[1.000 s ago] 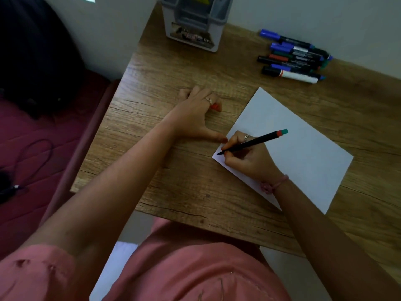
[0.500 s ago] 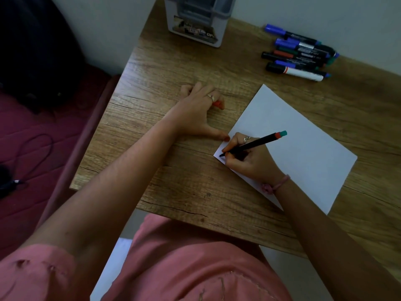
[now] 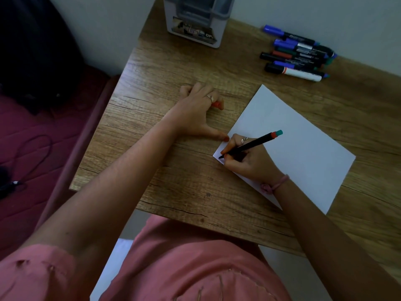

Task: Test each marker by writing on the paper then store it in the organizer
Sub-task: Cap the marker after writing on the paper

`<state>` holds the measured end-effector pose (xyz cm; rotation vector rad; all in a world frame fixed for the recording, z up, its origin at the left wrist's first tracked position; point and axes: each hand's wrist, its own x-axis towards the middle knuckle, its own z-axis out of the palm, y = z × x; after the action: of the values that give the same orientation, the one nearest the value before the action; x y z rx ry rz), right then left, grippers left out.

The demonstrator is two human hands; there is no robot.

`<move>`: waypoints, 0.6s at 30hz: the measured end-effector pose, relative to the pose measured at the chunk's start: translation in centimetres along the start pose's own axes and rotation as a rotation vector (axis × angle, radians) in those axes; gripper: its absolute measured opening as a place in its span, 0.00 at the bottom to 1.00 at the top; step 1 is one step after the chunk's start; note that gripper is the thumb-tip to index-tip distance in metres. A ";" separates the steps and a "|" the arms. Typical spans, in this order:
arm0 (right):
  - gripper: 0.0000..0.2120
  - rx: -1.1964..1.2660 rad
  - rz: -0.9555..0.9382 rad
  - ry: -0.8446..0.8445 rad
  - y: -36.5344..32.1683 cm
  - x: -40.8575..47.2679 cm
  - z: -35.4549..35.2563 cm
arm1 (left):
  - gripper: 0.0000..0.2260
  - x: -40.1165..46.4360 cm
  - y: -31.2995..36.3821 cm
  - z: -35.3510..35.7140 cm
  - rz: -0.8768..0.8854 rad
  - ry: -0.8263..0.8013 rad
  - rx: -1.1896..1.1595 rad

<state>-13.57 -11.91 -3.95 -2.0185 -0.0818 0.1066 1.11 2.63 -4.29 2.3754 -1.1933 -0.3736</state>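
A black marker (image 3: 247, 146) is gripped in the right hand (image 3: 249, 161), fingers curled round the barrel near the tip, and the tip is held down at the left corner of the paper (image 3: 303, 148), just right of frame centre. The marker's red and teal end is tilted up toward the right. A pink band (image 3: 274, 185) is worn at that wrist. The left hand (image 3: 195, 114) is laid on the table (image 3: 152, 88) just left of the paper, thumb stretched out toward the sheet's corner and close to the right hand; its fingers are curled, and a red cap (image 3: 217, 104) is seen poking out from under them, apparently held there. A ring is worn on each hand. The spare markers (image 3: 297, 55) are piled at the upper right of the frame, by the wall, well apart from the paper. The organizer (image 3: 195, 25) is stood at the top centre, cut off by the frame edge. A pink top (image 3: 173, 268) is seen along the bottom, and a dark cable (image 3: 32, 157) lies on the red surface at the left.
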 end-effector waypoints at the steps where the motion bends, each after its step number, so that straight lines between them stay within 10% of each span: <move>1: 0.02 -0.001 -0.007 -0.003 0.0 0.0 0.0 | 0.33 0.0 0.0 0.0 0.001 0.003 -0.001; 18: 0.07 0.015 -0.001 0.058 -0.1 0.1 0.3 | 0.33 0.1 -0.1 0.0 0.002 0.015 0.001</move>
<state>-13.47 -11.57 -4.04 -2.0048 -0.0447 0.0478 1.24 2.63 -4.41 2.3733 -1.1897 -0.3535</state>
